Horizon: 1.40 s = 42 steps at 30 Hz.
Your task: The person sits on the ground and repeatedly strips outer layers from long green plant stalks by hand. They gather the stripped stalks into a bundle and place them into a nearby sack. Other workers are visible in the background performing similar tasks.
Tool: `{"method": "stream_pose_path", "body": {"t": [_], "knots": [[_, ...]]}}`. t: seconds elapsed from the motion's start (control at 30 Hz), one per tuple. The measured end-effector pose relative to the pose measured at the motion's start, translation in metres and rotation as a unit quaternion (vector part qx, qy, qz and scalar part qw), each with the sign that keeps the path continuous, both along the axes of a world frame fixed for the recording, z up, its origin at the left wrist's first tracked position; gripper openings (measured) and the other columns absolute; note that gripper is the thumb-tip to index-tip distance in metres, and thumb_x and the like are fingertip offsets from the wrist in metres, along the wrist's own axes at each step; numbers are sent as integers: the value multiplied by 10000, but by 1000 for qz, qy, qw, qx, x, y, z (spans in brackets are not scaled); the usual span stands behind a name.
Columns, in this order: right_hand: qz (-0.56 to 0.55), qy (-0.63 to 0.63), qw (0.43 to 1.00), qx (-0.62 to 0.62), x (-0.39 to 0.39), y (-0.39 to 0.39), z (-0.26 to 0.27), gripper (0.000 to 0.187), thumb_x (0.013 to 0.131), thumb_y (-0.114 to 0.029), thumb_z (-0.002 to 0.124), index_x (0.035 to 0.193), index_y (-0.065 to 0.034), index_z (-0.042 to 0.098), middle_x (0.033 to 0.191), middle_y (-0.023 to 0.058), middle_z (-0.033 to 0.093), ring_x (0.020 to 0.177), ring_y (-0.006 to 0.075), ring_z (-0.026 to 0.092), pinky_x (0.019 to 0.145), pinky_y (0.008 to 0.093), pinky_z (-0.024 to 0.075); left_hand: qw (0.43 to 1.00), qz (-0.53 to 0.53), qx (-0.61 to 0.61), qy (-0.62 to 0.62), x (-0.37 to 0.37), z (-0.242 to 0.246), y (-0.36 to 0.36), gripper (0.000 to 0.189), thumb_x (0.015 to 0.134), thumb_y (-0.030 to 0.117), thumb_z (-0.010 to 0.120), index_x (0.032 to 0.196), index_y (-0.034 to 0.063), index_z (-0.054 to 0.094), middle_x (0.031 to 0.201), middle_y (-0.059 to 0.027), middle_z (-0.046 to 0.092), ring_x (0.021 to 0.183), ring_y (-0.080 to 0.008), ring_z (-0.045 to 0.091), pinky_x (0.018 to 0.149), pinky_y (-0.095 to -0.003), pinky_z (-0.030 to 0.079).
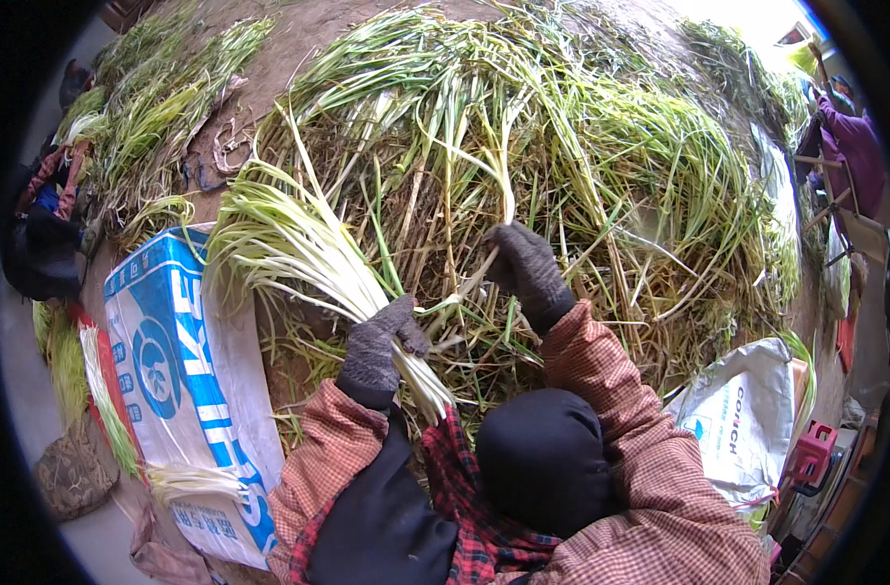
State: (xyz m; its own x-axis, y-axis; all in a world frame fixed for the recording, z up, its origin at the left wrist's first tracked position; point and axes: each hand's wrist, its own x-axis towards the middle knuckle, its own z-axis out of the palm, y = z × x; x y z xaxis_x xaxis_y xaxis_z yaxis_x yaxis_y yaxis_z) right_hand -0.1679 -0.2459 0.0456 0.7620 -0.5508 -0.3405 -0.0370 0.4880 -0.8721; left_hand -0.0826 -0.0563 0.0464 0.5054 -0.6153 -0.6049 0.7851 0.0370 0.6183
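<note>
My left hand (383, 344), in a grey knit glove, grips a bundle of pale leafy stalks (328, 270), perhaps garlic chives or green garlic. The white ends stick out below the fist and the yellow-green leaves fan out to the upper left. Higher and to the right, my right hand (522, 267), gloved alike, is closed around a pale stalk (505, 183) whose leaves point up. Beneath and beyond both hands spreads a heap of green leaves and dry straw-like stems (635, 168).
At left lies a blue and white woven sack (196, 365) with a small bundle of white stalks (196, 482) on it. A white sack (745, 409) and a pink plastic object (813, 453) are at lower right. Co-workers sit at far left (46, 227) and far right (851, 153).
</note>
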Motion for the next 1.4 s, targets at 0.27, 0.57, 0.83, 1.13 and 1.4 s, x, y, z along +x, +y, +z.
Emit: {"method": "stream_pose_path", "body": {"t": [0.27, 0.57, 0.83, 1.13, 1.4], "knots": [[-138, -40, 989, 30, -43, -52, -9, 196, 838, -229, 476, 784, -46, 517, 522, 15, 470, 392, 93, 425, 372, 193, 317, 995, 51, 80, -3, 3, 7, -2, 249, 807, 224, 541, 657, 34, 483, 441, -74, 417, 384, -205, 426, 422, -314, 376], [-268, -130, 951, 79, -90, -106, 2, 159, 841, -196, 492, 743, -70, 491, 503, -23, 427, 372, 75, 363, 353, 212, 292, 989, 101, 105, -3, 12, -1, 5, 209, 789, 205, 567, 653, 70, 481, 417, -33, 373, 342, -174, 361, 390, -302, 346], [-362, -152, 918, 50, -121, -141, 9, 181, 844, -205, 494, 709, -83, 493, 482, -31, 411, 347, 87, 306, 361, 230, 291, 981, 146, 129, 6, 28, -12, 8, 326, 799, 273, 544, 564, 98, 398, 401, -55, 359, 324, -211, 343, 396, -351, 374], [-396, -138, 907, 20, -138, -171, 24, 205, 850, -243, 480, 692, -114, 482, 481, -45, 414, 344, 94, 320, 403, 272, 385, 977, 188, 100, -20, 27, 1, 13, 222, 795, 176, 566, 634, 140, 418, 433, 24, 331, 339, -119, 332, 372, -273, 308], [-364, -196, 910, 32, -147, -182, 48, 219, 857, -271, 477, 679, -143, 469, 487, -59, 349, 368, 73, 277, 394, 223, 337, 972, 159, 148, -90, 32, 2, 19, 355, 808, 278, 525, 532, 69, 445, 420, -53, 397, 365, -191, 394, 411, -315, 366]]}}
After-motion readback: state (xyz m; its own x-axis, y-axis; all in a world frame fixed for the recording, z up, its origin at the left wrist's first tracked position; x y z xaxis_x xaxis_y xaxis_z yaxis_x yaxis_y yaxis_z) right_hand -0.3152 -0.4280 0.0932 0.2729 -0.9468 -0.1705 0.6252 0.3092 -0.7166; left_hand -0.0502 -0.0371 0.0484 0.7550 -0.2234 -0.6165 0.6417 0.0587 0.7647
